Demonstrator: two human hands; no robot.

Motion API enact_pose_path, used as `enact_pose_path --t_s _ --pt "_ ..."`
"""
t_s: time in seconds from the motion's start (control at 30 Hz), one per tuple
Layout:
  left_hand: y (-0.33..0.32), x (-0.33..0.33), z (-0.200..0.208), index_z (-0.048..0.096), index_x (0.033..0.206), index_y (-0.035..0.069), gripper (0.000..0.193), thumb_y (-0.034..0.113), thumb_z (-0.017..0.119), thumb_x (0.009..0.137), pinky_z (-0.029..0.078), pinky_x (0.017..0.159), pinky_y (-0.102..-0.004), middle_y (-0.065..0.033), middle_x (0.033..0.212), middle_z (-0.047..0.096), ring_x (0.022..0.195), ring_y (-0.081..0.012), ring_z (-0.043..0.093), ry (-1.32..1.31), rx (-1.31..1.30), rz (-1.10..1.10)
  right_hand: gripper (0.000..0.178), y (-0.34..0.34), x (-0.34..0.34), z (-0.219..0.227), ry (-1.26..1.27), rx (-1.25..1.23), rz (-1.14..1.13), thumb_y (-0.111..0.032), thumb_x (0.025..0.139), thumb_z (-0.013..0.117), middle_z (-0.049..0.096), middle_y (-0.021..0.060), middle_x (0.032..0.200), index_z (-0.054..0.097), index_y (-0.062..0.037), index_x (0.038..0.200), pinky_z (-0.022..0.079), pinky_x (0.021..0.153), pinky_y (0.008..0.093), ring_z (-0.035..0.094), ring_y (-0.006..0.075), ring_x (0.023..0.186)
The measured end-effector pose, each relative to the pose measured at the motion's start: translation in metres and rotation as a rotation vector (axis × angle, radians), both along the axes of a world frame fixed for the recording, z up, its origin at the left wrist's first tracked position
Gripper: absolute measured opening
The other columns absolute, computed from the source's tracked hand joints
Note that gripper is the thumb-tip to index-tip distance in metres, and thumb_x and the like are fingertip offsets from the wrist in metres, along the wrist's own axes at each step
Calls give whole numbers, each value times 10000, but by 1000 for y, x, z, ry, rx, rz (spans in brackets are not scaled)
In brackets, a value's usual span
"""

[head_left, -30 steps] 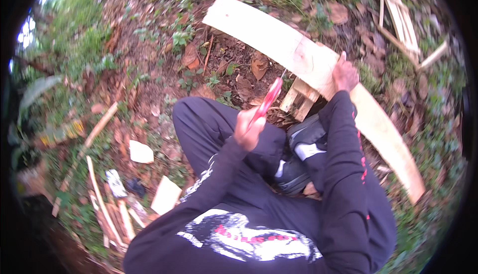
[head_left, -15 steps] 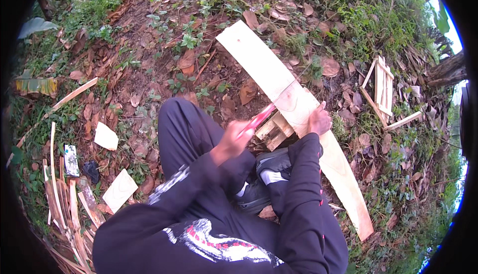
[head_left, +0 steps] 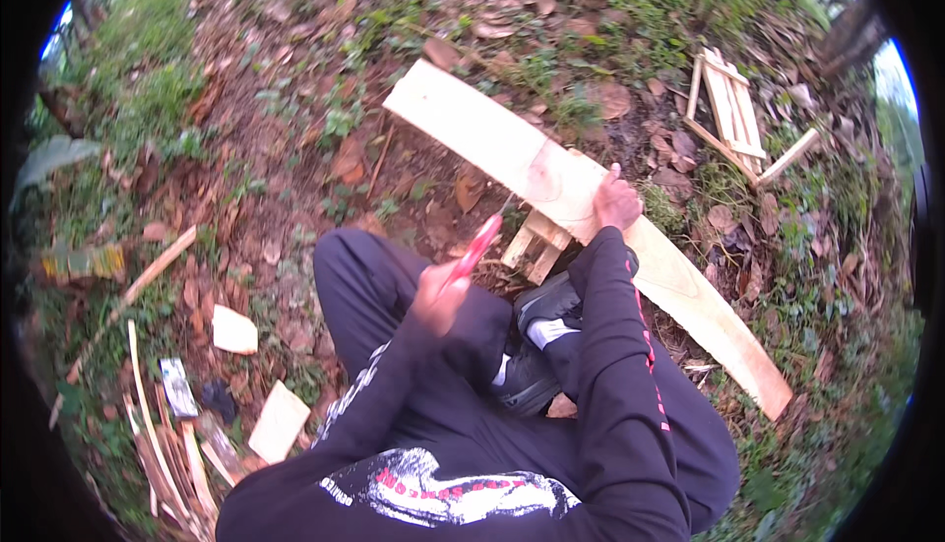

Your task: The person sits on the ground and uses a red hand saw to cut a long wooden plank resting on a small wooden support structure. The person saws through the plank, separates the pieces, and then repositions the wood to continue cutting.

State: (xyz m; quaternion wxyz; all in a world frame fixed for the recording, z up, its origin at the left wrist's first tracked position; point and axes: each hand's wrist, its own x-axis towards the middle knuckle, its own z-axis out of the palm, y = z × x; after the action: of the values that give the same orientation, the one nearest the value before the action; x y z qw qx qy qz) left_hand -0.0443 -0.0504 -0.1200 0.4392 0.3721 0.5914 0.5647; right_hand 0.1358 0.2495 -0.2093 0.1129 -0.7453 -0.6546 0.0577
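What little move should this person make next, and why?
Probably a short, steady stroke of the red-handled, thin-bladed tool: the left hand grips it, its blade by the near edge of the long, pale wooden board, close to a faint line across it, while the right hand rests on the board.

Shirt (head_left: 453, 503): red lettering (head_left: 448, 486) across a white chest print (head_left: 423, 463), with a small white word (head_left: 336, 493) at its left end. Left sleeve (head_left: 359, 384): white lettering, too blurred to read. Right sleeve (head_left: 630, 365): a row of small red marks, illegible.
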Motion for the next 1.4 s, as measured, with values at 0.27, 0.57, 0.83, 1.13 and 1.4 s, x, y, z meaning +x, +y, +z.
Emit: enact_pose_path --t_s 0.27,0.57,0.83,1.13,1.4 --pt "83 32 19 520 690 38 229 197 516 855 323 486 -291 30 553 439 521 -77 410 230 38 63 745 -22 30 25 128 -45 142 -624 950 306 705 223 871 741 -31 827 361 994 535 672 373 917" --pt "-25 4 229 512 717 61 316 226 454 981 247 388 -217 42 530 416 419 -31 335 9 157 49 537 -53 65 36 187 -96 233 -574 872 544 679 193 1036 687 -62 949 374 983 537 588 360 1076" --pt "-189 -89 211 441 712 54 432 408 421 958 225 390 -248 24 477 330 397 -93 315 264 654 623 335 -81 75 18 312 233 198 -334 760 672 613 196 1000 654 -28 894 449 899 455 572 363 984" --pt "-349 -109 52 581 745 1 420 400 700 799 467 620 -428 -174 669 615 636 -315 624 926 -665 606 384 -137 59 11 234 305 142 -231 761 632 501 255 1309 645 12 1059 346 1082 484 443 416 1263" --pt "-423 -53 -110 587 921 -8 564 475 772 694 504 787 -510 -275 862 655 889 -446 643 876 -760 468 335 -231 19 58 428 359 254 -198 763 651 518 254 1287 661 -13 1042 373 1063 457 471 407 1236"
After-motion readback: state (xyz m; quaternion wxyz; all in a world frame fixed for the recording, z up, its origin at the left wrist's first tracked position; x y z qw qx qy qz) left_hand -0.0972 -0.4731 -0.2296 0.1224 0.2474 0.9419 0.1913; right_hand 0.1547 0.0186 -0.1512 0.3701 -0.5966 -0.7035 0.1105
